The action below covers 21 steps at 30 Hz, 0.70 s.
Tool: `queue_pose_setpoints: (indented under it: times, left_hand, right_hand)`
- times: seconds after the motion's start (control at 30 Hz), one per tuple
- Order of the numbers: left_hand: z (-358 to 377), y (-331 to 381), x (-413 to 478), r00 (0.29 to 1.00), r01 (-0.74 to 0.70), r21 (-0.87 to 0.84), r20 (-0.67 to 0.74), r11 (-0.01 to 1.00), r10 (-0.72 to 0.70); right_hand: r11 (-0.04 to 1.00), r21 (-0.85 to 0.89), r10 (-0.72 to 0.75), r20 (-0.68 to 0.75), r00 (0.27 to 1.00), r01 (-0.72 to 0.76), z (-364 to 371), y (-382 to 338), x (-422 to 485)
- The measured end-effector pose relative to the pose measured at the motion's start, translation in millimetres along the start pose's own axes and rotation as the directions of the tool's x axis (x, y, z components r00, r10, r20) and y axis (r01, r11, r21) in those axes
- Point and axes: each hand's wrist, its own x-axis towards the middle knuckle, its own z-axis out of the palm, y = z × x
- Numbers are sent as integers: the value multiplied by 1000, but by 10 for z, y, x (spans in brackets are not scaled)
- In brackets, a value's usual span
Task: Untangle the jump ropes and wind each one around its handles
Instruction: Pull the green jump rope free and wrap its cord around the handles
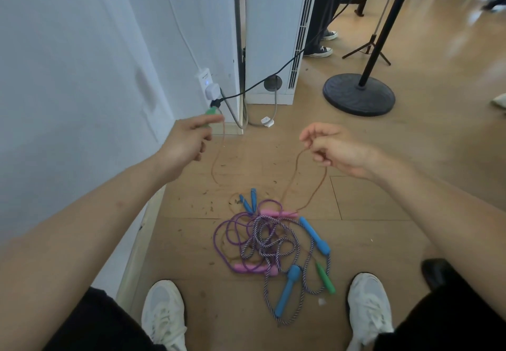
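My left hand (186, 139) grips a green handle (210, 112) raised above the floor; a thin brown rope (216, 164) hangs from it in a loop. My right hand (331, 148) pinches the same brown rope (315, 186) farther along, and it drops to the pile. On the floor between my shoes lies a tangle: a purple rope (227, 230) with pink handles (276, 213), a striped rope (262, 238) with large blue handles (315, 237), small blue handles (247, 202), and the other green handle (325, 279).
A white wall (82, 77) runs along the left with a power strip (205, 82) and cables. A white floor unit (273, 35) stands behind. A black round stand base (358, 94), a tripod (367, 49) and another person's shoes (320, 50) are at the back right.
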Motion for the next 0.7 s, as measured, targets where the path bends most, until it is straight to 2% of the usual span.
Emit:
queue_pose_setpoints:
  times: [0.07,0.17,0.27,0.37,0.47,0.57,0.63,0.7]
  left_hand:
    - [159,62,-117,991,-45,105,134,993,31]
    - [384,173,-309,942,-161,134,318,978,112]
    - [555,215,-381,890,-277,122,407,953,206]
    - [638,183,-376,880,-306,101,408,947,241]
    - [617,155,-327,916,-267,58,326,962,235]
    - [476,88,-169,988,-130,55,92,990,125]
    - [317,9,-35,995,-44,38,-84,998,47]
    - [151,-87,89,974,46,12,-222,999,-42]
  right_hand:
    - [998,57,-24,93,995,18,71,-112,-62]
    - [995,79,-78,219,973,62,186,-255,-146]
    - [991,97,-115,299,947,90,283,-330,-189]
    - [988,126,-126,322,938,90,326,-338,-206]
    - [991,95,-114,290,950,90,296,-303,-196]
    - [999,-47,-18,212,977,29,186,-192,-157]
    - [993,-115,41,190,981,-19,100,-90,-130]
    - [986,-164,63,172,983,-34,17,2,-110]
